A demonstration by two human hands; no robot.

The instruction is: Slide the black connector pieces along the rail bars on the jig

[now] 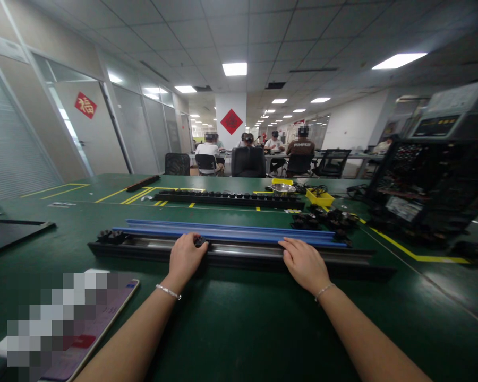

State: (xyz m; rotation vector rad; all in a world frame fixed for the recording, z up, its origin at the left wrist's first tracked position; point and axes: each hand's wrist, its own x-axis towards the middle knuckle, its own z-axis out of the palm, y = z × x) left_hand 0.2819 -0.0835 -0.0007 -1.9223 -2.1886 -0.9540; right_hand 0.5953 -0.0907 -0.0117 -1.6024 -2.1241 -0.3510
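A long black channel-shaped rail (239, 260) with a shiny metal inside lies across the table in front of me. My left hand (184, 261) is over its left half, with the fingers closed on a small black part (199, 242). My right hand (306, 263) grips the rail across its right half, thumb near the front wall and fingers reaching to the back. Several black parts (112, 236) sit at the rail's left end. Right behind it runs a long blue rail (231, 231), close to my right fingertips.
A phone (99, 323) lies at the near left. Farther back are a rail filled with black parts (231, 199), a yellow bin (319, 198), a metal bowl (282, 188) and loose black parts (334, 218). An open computer case (418, 185) stands right. People sit beyond the table.
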